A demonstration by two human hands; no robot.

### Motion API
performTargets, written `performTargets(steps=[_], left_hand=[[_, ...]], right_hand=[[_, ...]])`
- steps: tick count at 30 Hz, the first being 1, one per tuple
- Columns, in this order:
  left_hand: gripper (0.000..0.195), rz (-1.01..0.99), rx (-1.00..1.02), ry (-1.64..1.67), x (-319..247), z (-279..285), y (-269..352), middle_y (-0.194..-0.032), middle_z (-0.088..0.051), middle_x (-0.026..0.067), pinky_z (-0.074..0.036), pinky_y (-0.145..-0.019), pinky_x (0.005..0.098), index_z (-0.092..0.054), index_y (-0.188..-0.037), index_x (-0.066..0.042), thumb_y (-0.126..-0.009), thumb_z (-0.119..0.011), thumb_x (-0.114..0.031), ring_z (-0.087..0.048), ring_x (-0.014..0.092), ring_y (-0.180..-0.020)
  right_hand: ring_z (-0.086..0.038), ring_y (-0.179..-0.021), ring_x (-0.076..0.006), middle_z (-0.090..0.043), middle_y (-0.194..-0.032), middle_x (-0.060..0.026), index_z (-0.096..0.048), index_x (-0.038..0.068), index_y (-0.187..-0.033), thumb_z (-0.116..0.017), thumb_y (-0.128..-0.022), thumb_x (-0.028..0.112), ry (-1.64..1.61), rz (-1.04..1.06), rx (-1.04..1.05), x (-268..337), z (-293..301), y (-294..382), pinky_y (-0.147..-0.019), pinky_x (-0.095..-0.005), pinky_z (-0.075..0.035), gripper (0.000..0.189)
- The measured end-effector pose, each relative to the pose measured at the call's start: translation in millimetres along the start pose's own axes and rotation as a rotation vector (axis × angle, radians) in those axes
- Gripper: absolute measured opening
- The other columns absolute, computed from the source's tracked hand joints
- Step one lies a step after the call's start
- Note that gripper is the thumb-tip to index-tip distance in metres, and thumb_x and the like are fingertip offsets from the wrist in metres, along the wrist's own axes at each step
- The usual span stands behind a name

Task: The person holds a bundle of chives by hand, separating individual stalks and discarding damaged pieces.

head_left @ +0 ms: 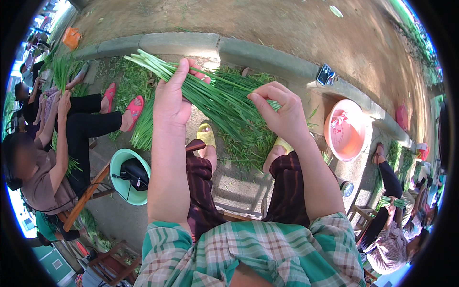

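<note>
My left hand grips a bunch of long green chives around its paler stalks. Those light stem ends point to the upper left, while the dark leaves fan down to the right. My right hand pinches the thin tip of a single chive stalk between thumb and forefinger, and this stalk runs back to the bunch. Beneath my hands, more loose chives lie scattered on the ground between my yellow slippers. A neater heap of chives rests left of my left forearm.
A mint-green basin holding a black bag stands at left. On the right is a pink basin. A concrete kerb crosses ahead, with a small device on it. Seated people handle chives on both sides.
</note>
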State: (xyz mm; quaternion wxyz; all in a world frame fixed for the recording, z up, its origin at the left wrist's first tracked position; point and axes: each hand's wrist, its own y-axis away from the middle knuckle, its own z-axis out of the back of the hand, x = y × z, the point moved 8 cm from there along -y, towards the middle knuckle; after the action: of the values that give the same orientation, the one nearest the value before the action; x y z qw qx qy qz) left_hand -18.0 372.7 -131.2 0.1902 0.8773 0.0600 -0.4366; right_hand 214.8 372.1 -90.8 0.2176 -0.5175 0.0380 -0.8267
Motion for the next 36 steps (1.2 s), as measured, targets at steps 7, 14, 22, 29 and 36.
performTargets(steps=[7,14,22,29,36], left_hand=[[0.023,0.004,-0.068,0.179,-8.0,22.3,-7.4,-0.086,-0.063,0.0089,-0.058,-0.084,0.0459,-0.060,-0.102,-0.002,-0.094,-0.063,-0.024,-0.064,0.021,-0.080],[0.018,0.029,-0.049,0.318,-23.4,44.6,-16.3,-0.088,-0.062,0.0074,-0.051,-0.096,0.0474,-0.059,-0.102,-0.003,-0.095,-0.061,-0.019,-0.064,0.021,-0.081],[0.018,0.006,0.007,0.483,-41.0,67.7,-28.4,-0.082,-0.055,0.0083,-0.049,-0.096,0.0415,-0.055,-0.098,0.000,-0.100,-0.050,-0.017,-0.056,0.022,-0.079],[0.019,0.004,-0.062,0.602,-48.1,80.2,-33.3,-0.080,-0.053,0.0089,-0.049,-0.095,0.0403,-0.053,-0.097,0.001,-0.101,-0.047,-0.016,-0.054,0.023,-0.079],[0.023,0.003,-0.046,0.582,-53.4,97.8,-37.4,-0.084,-0.060,0.0082,-0.049,-0.098,0.0417,-0.056,-0.096,-0.001,-0.102,-0.045,-0.020,-0.060,0.025,-0.090]], right_hand=[[-0.060,-0.082,-0.0058,-0.068,-0.088,-0.0006,-0.070,0.001,-0.098,-0.064,-0.095,0.017,-0.544,-0.323,-0.185,-32.2,15.9,1.5,-0.075,-0.0219,-0.050,0.017],[-0.061,-0.080,-0.0066,-0.068,-0.090,-0.0020,-0.068,0.001,-0.109,-0.058,-0.098,0.018,-0.542,-0.459,-0.333,-57.5,57.6,1.8,-0.075,-0.0195,-0.050,0.023],[-0.061,-0.082,-0.0064,-0.068,-0.093,-0.0018,-0.067,0.004,-0.117,-0.058,-0.098,0.018,-0.425,-0.534,-0.323,-82.3,82.5,5.5,-0.077,-0.0204,-0.050,0.025],[-0.065,-0.074,-0.0102,-0.071,-0.085,-0.0055,-0.066,0.004,-0.115,-0.056,-0.094,0.013,-0.063,-0.479,-0.165,-97.6,85.1,11.6,-0.069,-0.0252,-0.051,0.025],[-0.069,-0.088,-0.0228,-0.071,-0.092,-0.0130,-0.069,0.008,-0.113,-0.057,-0.088,0.019,0.359,-0.518,0.081,-92.3,77.3,23.4,-0.080,-0.0362,-0.052,0.029]])
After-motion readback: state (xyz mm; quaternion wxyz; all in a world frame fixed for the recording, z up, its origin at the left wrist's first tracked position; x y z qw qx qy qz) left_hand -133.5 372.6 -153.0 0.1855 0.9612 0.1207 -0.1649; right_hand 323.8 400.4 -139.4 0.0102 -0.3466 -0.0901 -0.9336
